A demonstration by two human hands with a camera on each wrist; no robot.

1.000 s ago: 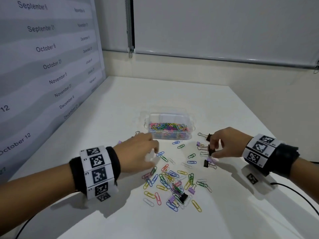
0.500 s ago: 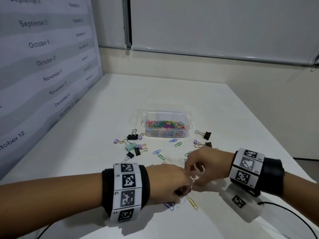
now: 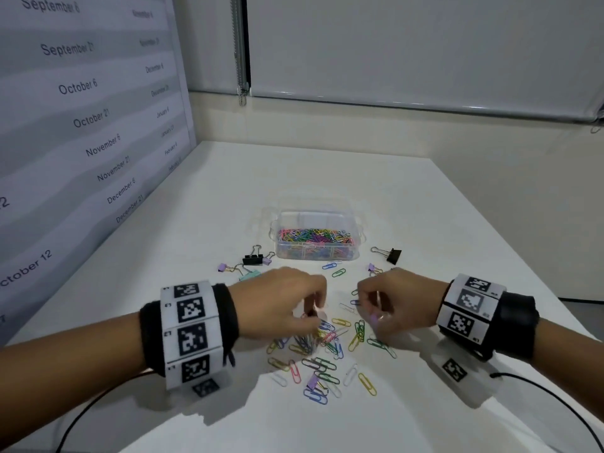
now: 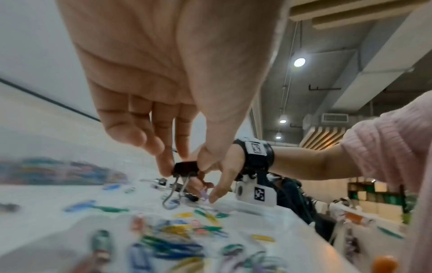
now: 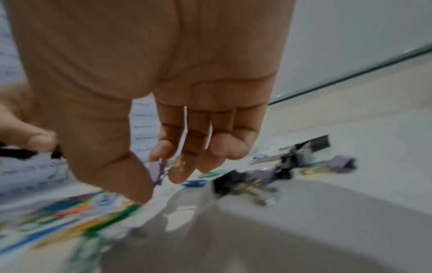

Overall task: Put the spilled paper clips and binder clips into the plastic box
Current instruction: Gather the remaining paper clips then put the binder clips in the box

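Note:
A clear plastic box half full of coloured paper clips stands mid-table. Loose paper clips lie scattered in front of it. My left hand hovers over the pile and pinches a black binder clip between thumb and fingers, wire handles hanging down. My right hand, just to the right, pinches a small purple binder clip at its fingertips. More binder clips lie left of the box, and another black binder clip lies to its right.
A wall panel printed with dates runs along the table's left edge. A black cable trails from my right wrist across the near right of the white table. Several binder clips lie beside my right hand.
Both hands came together over the pile half a second ago and have since lifted and drawn apart, each holding a binder clip. The head view has tilted slightly.

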